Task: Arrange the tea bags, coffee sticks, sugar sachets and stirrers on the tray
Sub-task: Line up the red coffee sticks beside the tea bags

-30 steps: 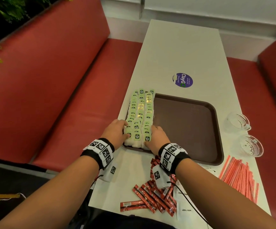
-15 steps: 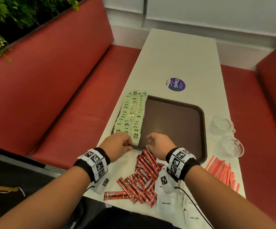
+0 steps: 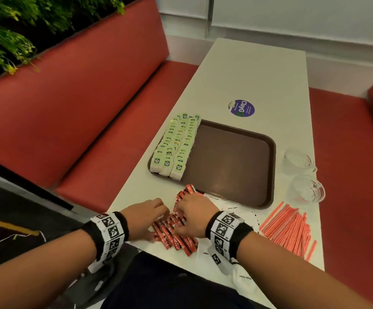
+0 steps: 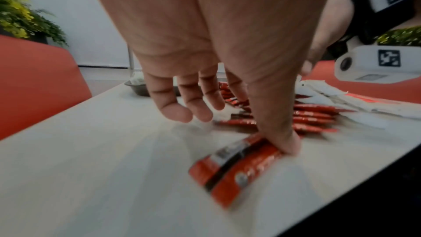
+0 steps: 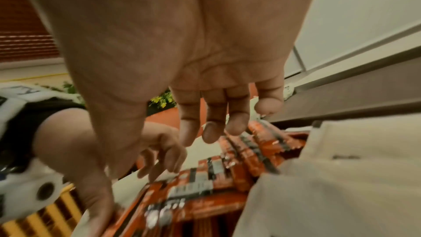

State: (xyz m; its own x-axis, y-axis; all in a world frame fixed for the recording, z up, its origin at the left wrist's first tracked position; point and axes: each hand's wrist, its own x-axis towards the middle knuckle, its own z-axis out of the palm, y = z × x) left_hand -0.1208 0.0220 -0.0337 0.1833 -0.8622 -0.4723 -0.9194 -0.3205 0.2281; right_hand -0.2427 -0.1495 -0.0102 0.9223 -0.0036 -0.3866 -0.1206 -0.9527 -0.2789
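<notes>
Green tea bags (image 3: 176, 143) lie in three rows along the left side of the brown tray (image 3: 232, 166). Red coffee sticks (image 3: 178, 235) lie in a loose pile on the table in front of the tray. My left hand (image 3: 149, 217) rests at the pile's left edge, fingers spread, its thumb (image 4: 280, 138) pressing on two coffee sticks (image 4: 230, 170). My right hand (image 3: 187, 217) hovers over the pile with relaxed fingers (image 5: 237, 118). White sugar sachets (image 3: 232, 204) lie under and beside my right wrist. Orange stirrers (image 3: 290, 228) lie at the right.
Two clear glass cups (image 3: 301, 163) stand right of the tray, near the table's right edge. A purple round sticker (image 3: 241, 108) is on the table (image 3: 248, 70) beyond the tray. Red bench seats (image 3: 80, 103) flank both sides.
Both hands drew back from the tea bags on the tray to the coffee stick pile near the table's front edge. The tea bags stay in rows.
</notes>
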